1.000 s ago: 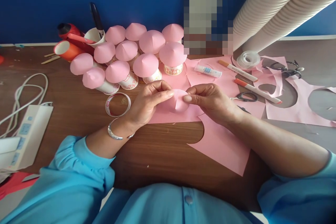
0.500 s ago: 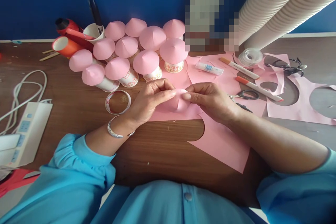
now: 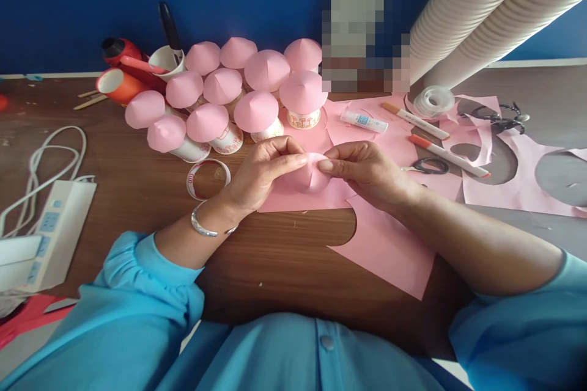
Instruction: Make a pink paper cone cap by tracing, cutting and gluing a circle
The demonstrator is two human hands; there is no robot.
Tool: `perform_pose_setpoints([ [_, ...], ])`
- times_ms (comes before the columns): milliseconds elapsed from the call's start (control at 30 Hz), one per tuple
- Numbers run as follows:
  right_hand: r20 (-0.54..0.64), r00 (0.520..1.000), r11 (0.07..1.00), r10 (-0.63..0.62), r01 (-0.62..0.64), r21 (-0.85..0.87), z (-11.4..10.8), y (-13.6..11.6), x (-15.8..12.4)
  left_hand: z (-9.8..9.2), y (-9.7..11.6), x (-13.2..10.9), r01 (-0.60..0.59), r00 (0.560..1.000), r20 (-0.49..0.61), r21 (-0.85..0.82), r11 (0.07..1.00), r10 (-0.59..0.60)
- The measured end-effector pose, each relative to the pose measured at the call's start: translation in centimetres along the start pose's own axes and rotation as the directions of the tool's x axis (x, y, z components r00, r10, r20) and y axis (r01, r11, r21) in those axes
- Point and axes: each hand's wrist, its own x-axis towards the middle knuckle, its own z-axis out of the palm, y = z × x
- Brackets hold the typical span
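Observation:
A small pink paper cone (image 3: 310, 178) is pinched between my two hands, just above the cut pink paper. My left hand (image 3: 263, 171) grips its left edge between thumb and fingers. Its right edge is held by my right hand (image 3: 369, 174), with the thumb on top. A seam runs down the side of the cone facing me. Behind my hands stand several decorated paper cups (image 3: 304, 118) topped with pink cones (image 3: 255, 112). Beside my left wrist lies a white ring (image 3: 208, 179) with red marks, like a cut cup rim.
Pink paper offcuts (image 3: 389, 250) spread to the right, with a glue stick (image 3: 364, 121), markers (image 3: 452, 156), scissors (image 3: 431, 165) and a tape roll (image 3: 433, 101). A power strip (image 3: 62, 232) with cable lies left. An orange cup (image 3: 120, 87) and large ribbed pipes (image 3: 477, 18) stand behind.
The view has shifted slightly. Both hands keep their pinch on the pink paper cone, with almost no movement.

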Motion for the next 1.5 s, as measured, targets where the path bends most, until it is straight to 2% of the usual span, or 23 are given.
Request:
perform_pose_setpoints([
  [133, 0.000, 1.000, 0.999, 0.025, -0.025, 0.034, -0.12, 0.24, 0.13, -0.19, -0.09, 0.20, 0.016, 1.000, -0.007, -0.017, 1.000, -0.016],
  [333, -0.071, 0.997, 0.998, 0.002, -0.006, -0.057, 0.19, 0.10, 0.08, -0.13, -0.15, 0.27, 0.015, 0.999, 0.029, 0.016, 1.000, -0.016],
  [533, -0.052, 0.998, 0.999, -0.019, 0.017, -0.035, 0.18, 0.13, 0.07, 0.25, -0.02, 0.21, 0.011, 0.999, 0.031, 0.027, 1.000, -0.012],
  [767, -0.027, 0.998, 0.997, 0.048, -0.046, 0.069, 0.14, 0.28, 0.06, 0.08, -0.37, 0.55, 0.004, 0.996, -0.092, -0.119, 0.993, -0.015],
  [900, -0.015, 1.000, 0.998, 0.025, -0.024, 0.060, 0.09, 0.21, -0.03, -0.19, -0.58, 0.66, 0.006, 0.990, -0.140, -0.166, 0.986, -0.029],
  [1267, -0.065, 0.998, 0.996, -0.010, 0.004, -0.084, 0.06, 0.23, -0.37, -0.58, -0.46, 0.37, 0.006, 0.998, -0.068, -0.109, 0.994, -0.014],
  [1500, -0.066, 0.998, 0.996, -0.014, 0.009, -0.084, 0.34, 0.23, -0.51, -0.64, -0.78, 0.37, 0.002, 0.996, -0.088, -0.062, 0.998, -0.008],
])
